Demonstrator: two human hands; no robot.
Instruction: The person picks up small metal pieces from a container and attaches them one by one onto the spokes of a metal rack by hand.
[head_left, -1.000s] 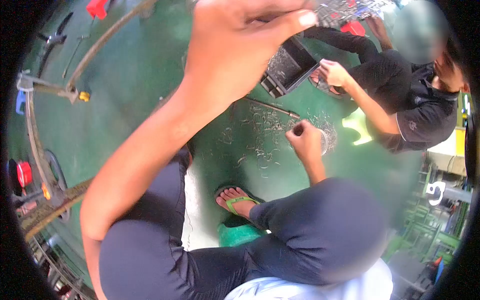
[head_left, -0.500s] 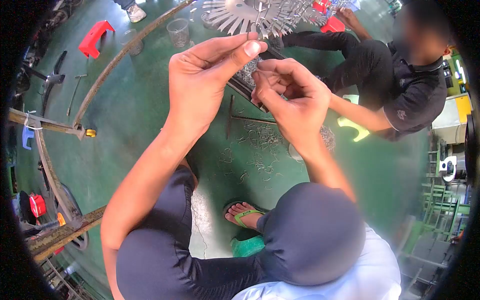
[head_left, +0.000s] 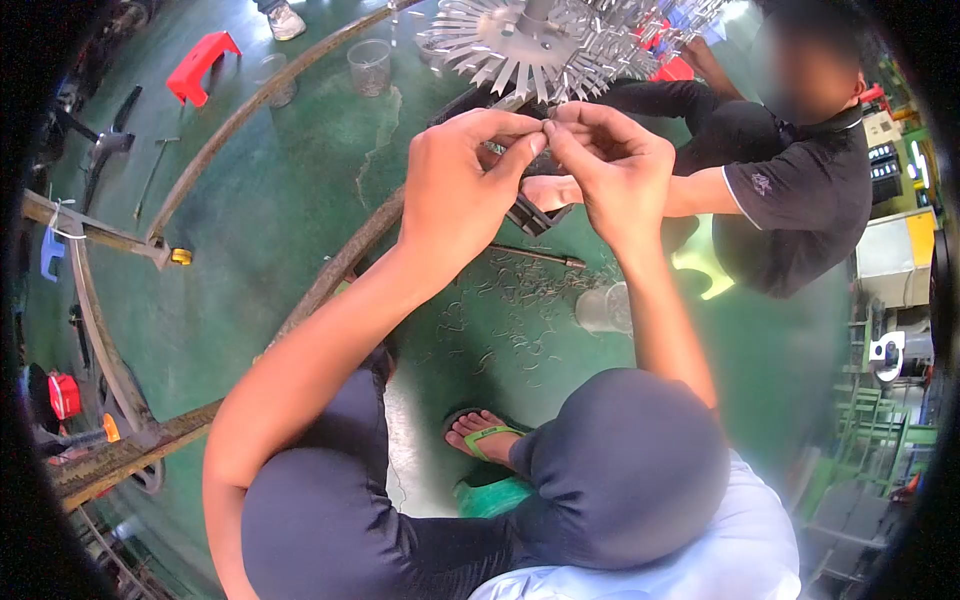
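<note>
My left hand point(head_left: 470, 180) and my right hand point(head_left: 620, 165) meet fingertip to fingertip at the upper middle, just below a slotted metal disc point(head_left: 510, 45). Thumb and forefinger of each are pinched together; whatever lies between them is too small to make out. Behind the disc hang many small metal pieces point(head_left: 620, 50). A dark bin point(head_left: 530, 218) is partly hidden behind my hands. Small bent metal pieces point(head_left: 525, 280) lie scattered on the green floor beside a clear cup point(head_left: 603, 308).
A co-worker point(head_left: 790, 190) sits at the right, one hand reaching behind mine to the bin. A curved metal bar point(head_left: 350, 255) crosses at the left. Clear cups point(head_left: 370, 68) and a red stool point(head_left: 203, 68) stand farther back. A metal rod point(head_left: 540, 254) lies on the floor.
My right hand came up from the cup on the floor to join my left below the disc, and their fingertips now touch. The co-worker's arm has reached in toward the bin.
</note>
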